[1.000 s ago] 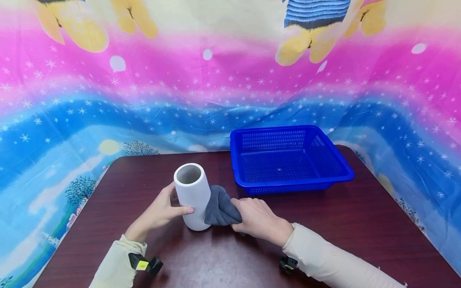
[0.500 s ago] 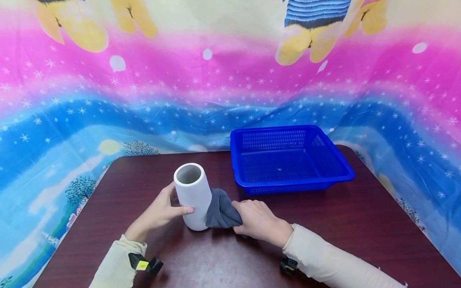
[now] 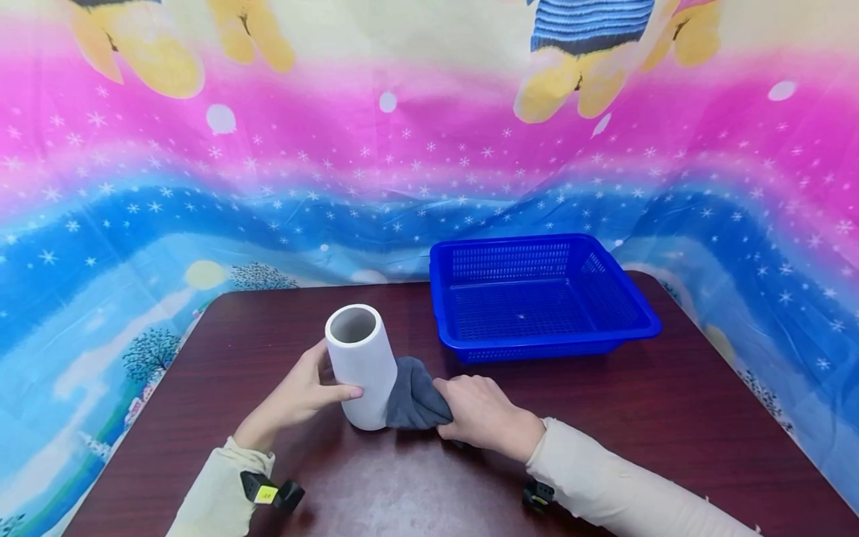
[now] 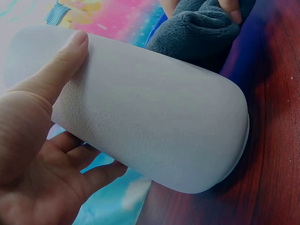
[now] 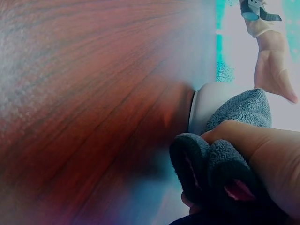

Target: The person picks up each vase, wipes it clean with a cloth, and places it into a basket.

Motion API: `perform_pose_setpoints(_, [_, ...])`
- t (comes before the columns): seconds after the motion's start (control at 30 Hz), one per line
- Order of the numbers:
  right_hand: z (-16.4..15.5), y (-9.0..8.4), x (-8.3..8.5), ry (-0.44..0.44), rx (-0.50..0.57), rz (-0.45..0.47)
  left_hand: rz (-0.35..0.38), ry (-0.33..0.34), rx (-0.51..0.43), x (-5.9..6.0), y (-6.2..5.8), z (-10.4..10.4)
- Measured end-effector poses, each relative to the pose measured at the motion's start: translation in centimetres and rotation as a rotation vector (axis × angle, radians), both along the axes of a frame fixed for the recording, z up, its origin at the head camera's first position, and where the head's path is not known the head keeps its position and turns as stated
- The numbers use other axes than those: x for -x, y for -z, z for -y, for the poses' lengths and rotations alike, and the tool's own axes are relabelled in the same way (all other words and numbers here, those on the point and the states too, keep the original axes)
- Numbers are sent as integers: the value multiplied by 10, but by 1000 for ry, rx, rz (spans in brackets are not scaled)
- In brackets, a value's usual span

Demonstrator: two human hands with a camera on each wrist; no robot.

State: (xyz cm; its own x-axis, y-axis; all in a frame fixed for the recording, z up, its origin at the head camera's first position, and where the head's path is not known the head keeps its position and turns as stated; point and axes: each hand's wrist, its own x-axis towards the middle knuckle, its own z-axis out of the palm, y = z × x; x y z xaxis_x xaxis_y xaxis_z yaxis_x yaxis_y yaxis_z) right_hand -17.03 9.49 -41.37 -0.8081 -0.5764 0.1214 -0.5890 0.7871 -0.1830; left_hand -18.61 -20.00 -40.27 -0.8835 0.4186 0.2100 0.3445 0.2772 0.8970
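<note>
A white vase [image 3: 362, 373] with a round open top stands upright on the dark wooden table. My left hand [image 3: 302, 391] grips it from the left, thumb across its front and the other fingers behind. In the left wrist view the smooth side of the vase [image 4: 154, 108] fills the middle. A bunched dark grey cloth [image 3: 414, 395] lies against the vase's lower right side. My right hand [image 3: 486, 414] grips the cloth's other end. Folds of the fuzzy cloth [image 5: 239, 110] stick out around the right thumb in the right wrist view.
A blue perforated plastic basket [image 3: 537, 343] sits on the table [image 3: 268, 328] at the back right, beyond the right hand. Behind the table hangs a printed curtain [image 3: 322, 171] in pink and blue.
My right hand and the cloth have slid slightly down along the vase's right side. The left hand and the vase stay where they were.
</note>
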Motion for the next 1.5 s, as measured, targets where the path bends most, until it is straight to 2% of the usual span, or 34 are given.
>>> perform_pose_setpoints(0.53, [-1,6,-1,6,-40,29,-3,6,-6,1,1,0])
perform_pose_setpoints(1.1, [0,9,-4,19,-82,-18,5,1,3,-2,-4,-1])
perform_pose_setpoints(1.5, [-5,8,-2,19,-52,1,-9,10,-3,1,1,0])
